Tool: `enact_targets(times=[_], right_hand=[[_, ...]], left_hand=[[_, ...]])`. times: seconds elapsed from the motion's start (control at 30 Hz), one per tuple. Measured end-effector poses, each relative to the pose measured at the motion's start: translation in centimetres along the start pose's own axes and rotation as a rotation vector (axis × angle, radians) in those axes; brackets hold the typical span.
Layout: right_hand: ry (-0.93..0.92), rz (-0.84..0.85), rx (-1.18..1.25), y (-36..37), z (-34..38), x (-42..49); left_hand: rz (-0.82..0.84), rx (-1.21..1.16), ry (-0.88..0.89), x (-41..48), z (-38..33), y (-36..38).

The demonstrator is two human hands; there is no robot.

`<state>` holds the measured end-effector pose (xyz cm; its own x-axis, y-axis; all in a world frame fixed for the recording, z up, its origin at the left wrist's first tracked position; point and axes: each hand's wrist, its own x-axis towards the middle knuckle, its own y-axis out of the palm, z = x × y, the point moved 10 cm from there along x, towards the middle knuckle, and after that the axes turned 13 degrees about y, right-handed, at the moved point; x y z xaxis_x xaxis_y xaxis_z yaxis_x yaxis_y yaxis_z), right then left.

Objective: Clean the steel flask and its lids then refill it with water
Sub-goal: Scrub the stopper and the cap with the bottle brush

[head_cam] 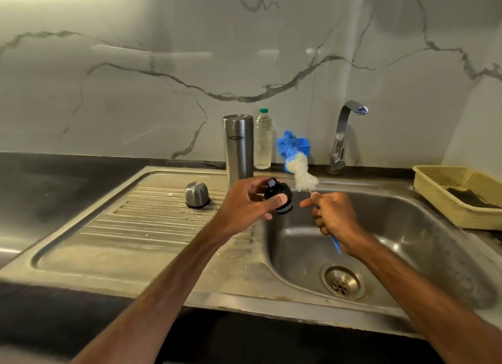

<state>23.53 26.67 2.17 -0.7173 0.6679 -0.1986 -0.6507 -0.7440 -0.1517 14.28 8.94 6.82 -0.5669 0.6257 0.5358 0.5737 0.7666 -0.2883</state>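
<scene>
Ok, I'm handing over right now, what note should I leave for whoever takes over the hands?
Left hand grips the black inner lid at the basin's edge. Right hand grips the bottle brush, head up beside that lid.
Steel flask stands open at the back of the drainboard; steel cap sits mouth down on it.
Done: both lids off. Tap not running.
Left, likely: scrub, rinse, refill, close.
</scene>
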Motion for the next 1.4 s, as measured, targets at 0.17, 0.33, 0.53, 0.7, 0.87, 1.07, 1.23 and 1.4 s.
enact_targets(times=[0.17, 0.33, 0.53, 0.7, 0.87, 1.07, 1.23, 1.4], right_hand=[[0.027, 0.003, 0.045, 2.9, 0.7, 0.3], [0.032, 0.028, 0.048, 4.3, 0.0, 0.1], [0.032, 0.045, 0.024, 3.3, -0.7, 0.2], [0.041, 0.018, 0.027, 2.0, -0.5, 0.4], [0.071, 0.017, 0.047, 1.4, -0.6, 0.5], [0.079, 0.028, 0.06, 1.8, -0.7, 0.1], [0.087, 0.046, 0.055, 2.9, -1.2, 0.3], [0.1, 0.056, 0.078, 4.5, -0.2, 0.9]], left_hand=[[-0.076, -0.002, 0.041, -2.6, -0.2, -3.9], [-0.065, -0.09, 0.035, -2.9, -0.6, -3.3], [-0.057, -0.075, 0.081, -2.3, 0.1, -1.8], [-0.052, -0.012, 0.057, -1.8, 1.2, -1.3], [-0.024, 0.074, 0.074, -1.4, 1.5, -0.9], [-0.137, 0.16, 0.013, -1.6, 2.3, -2.9], [-0.272, 0.449, 0.055, -2.4, 1.0, -7.4], [-0.449, 0.657, 0.041, -2.9, 0.0, -13.2]])
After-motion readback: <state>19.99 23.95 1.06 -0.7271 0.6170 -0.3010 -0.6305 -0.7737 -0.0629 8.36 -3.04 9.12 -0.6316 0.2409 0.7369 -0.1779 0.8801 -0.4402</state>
